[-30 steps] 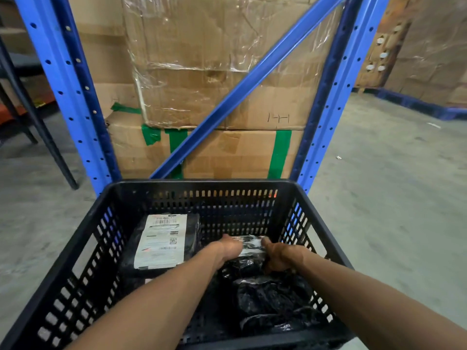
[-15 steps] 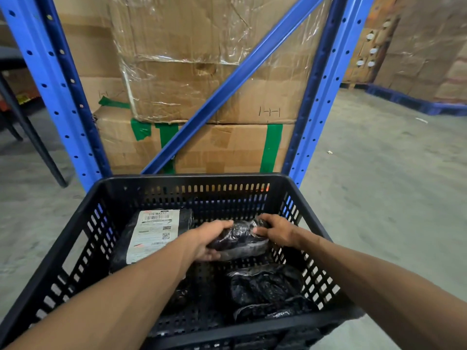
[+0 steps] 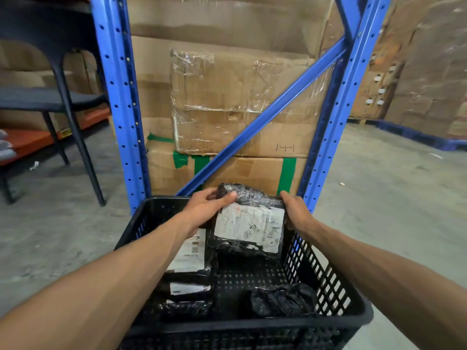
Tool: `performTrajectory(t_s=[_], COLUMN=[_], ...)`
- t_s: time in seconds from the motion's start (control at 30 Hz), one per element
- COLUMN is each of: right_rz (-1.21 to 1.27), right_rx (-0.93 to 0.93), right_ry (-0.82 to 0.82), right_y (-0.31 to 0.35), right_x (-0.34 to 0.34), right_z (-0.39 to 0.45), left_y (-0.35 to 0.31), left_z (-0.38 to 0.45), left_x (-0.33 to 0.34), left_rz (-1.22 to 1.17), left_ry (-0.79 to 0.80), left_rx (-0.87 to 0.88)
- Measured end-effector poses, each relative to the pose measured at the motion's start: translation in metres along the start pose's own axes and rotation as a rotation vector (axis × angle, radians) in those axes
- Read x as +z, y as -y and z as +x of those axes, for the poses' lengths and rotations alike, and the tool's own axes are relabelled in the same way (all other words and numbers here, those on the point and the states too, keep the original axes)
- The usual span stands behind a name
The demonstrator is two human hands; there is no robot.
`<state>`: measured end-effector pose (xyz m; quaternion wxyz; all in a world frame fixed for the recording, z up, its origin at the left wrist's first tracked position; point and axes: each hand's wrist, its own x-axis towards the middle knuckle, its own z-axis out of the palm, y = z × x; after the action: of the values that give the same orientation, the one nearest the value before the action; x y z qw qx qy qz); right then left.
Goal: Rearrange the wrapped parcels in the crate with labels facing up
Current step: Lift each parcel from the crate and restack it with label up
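Observation:
A black-wrapped parcel (image 3: 249, 223) with a crumpled white label facing me is held up above the far end of the black slotted crate (image 3: 336, 294). My left hand (image 3: 206, 209) grips its left top corner and my right hand (image 3: 297, 210) grips its right edge. On the crate's left side lies a stack of labelled parcels (image 3: 189, 258) with white labels up, partly hidden by my left forearm. A crumpled black parcel (image 3: 280, 300) with no label showing lies at the near right.
A blue metal rack (image 3: 121, 109) with a diagonal brace stands just behind the crate, holding stacked cardboard boxes (image 3: 227, 109). A dark chair (image 3: 63, 102) stands at the left. Grey concrete floor surrounds the crate; more boxes on a blue pallet sit far right.
Both hands have lifted the parcel out of the crate's far right area and turned it, so its white label now faces me. The view has tilted upward.

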<state>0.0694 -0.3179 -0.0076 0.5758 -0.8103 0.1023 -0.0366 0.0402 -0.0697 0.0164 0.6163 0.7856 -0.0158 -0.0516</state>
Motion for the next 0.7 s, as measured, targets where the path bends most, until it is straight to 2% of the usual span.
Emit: performTrajectory(t_s=[0.17, 0.4, 0.53, 0.63, 0.7], right_rz=[0.170, 0.199, 0.239, 0.346, 0.441], right_rx=[0.007, -0.071, 0.001, 0.082, 0.075], right_ry=[0.127, 0.372, 0.550, 0.575, 0.510], right_y=[0.021, 0.028, 0.018, 0.016, 0.016], right_x=[0.032, 0.062, 0.062, 0.059, 0.058], right_z=[-0.011, -0.020, -0.027, -0.031, -0.029], left_y=[0.000, 0.010, 0.010, 0.010, 0.011], left_z=[-0.003, -0.007, -0.006, 0.000, 0.003], left_x=[-0.021, -0.044, -0.038, -0.034, -0.033], left_rz=[-0.137, -0.270, -0.381, -0.514, -0.624], left_ry=[-0.127, -0.265, -0.360, -0.312, -0.256], left_rx=[0.001, -0.075, -0.181, -0.240, -0.256])
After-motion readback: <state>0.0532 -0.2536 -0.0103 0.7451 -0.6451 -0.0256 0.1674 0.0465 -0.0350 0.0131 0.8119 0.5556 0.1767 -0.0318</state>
